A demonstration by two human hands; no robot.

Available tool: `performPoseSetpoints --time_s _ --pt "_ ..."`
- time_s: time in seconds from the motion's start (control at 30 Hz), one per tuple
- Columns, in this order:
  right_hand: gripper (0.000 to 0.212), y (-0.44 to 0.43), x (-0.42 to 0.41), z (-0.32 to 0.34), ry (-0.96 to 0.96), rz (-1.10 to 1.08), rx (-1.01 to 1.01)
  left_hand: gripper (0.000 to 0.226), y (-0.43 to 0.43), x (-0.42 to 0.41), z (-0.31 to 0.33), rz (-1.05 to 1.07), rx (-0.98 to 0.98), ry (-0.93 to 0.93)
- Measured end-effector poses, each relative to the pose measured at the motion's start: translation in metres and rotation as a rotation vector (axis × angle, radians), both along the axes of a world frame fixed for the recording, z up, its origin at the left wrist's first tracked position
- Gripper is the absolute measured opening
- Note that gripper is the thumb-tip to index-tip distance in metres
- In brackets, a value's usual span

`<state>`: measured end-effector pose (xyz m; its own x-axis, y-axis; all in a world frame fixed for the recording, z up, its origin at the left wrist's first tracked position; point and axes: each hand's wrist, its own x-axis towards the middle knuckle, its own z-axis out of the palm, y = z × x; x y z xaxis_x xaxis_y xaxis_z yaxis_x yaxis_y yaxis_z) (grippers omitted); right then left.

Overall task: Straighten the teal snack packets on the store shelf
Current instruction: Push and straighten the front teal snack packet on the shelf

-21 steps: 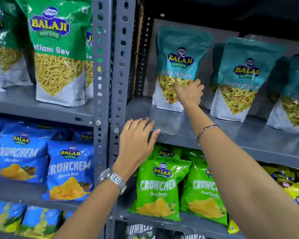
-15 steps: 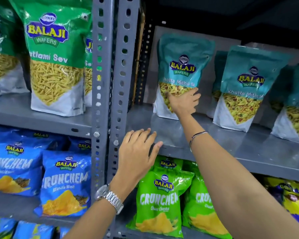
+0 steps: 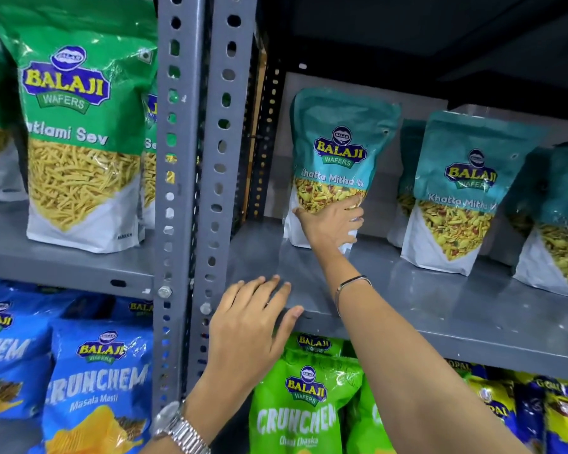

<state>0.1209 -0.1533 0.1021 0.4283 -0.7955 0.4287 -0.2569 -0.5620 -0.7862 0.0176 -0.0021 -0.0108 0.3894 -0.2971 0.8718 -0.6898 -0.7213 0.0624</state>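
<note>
Three teal Khatta Mitha packets stand on the grey metal shelf [image 3: 407,309]. The leftmost teal packet [image 3: 340,142] stands upright near the back wall. My right hand [image 3: 332,224] grips its lower front, fingers wrapped around its bottom right edge. The middle teal packet [image 3: 466,191] leans slightly, with another teal packet partly hidden behind it. A third teal packet [image 3: 561,217] tilts at the right edge of view. My left hand [image 3: 253,326] rests flat on the shelf's front lip, fingers spread, holding nothing.
Two grey perforated uprights [image 3: 194,191] split the shelving. Green Ratlami Sev bags [image 3: 79,132] stand on the left shelf. Below hang blue Crunchem bags [image 3: 95,381], green Crunchem bags [image 3: 302,404] and yellow-blue packets [image 3: 538,411].
My right hand has slid lower on the leftmost teal packet and closed around its base. The view has moved closer to the shelf. My left hand stays on the shelf lip.
</note>
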Motion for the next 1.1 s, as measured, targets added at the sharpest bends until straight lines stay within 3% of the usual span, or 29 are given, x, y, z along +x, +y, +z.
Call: performPoseSetpoints --time_s 0.37,0.63,1.1 --pt "0.122 -0.001 -0.017 -0.002 -0.044 0.043 -0.04 0.04 -0.001 0.0 0.0 0.004 -0.016 -0.028" --pt "0.121 0.005 -0.049 -0.005 -0.035 0.048 -0.062 0.041 0.002 -0.008 0.006 -0.019 -0.004 0.065" --pt "0.125 0.03 -0.11 -0.013 -0.009 -0.066 -0.167 0.041 0.009 -0.018 0.014 -0.031 0.08 0.133"
